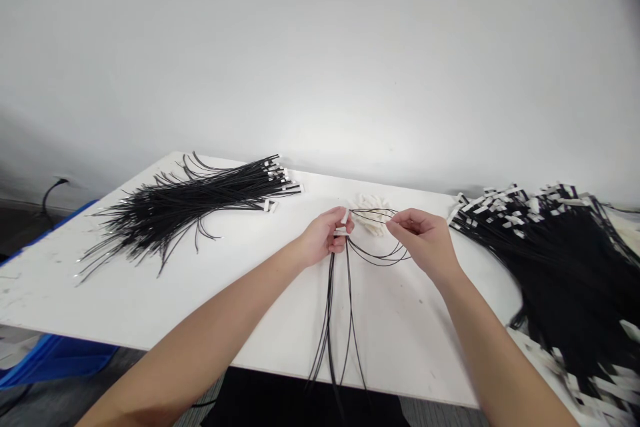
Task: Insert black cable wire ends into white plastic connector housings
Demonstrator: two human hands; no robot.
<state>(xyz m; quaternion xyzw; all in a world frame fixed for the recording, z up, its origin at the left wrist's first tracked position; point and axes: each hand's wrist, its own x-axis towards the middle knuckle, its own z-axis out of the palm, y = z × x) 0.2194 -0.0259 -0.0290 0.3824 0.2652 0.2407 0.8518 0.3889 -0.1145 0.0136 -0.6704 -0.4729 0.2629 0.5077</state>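
Observation:
My left hand [327,237] is closed round small white connectors [342,233] with thin black wires. Several wires [330,313] hang from it past the table's front edge, and others loop rightward. My right hand [423,233] pinches the black wires [373,213] of that loop between thumb and fingertips. Just behind both hands lies a small heap of white connectors [373,203], partly covered by the wires and the right hand. The exact wire ends in my right fingertips are too small to make out.
A bundle of black wires [190,203] with white connectors lies on the left of the white table [250,307]. A larger pile of black wires [575,267] with white connectors covers the right side. The wall [320,67] stands behind. A blue bin [65,360] is below left.

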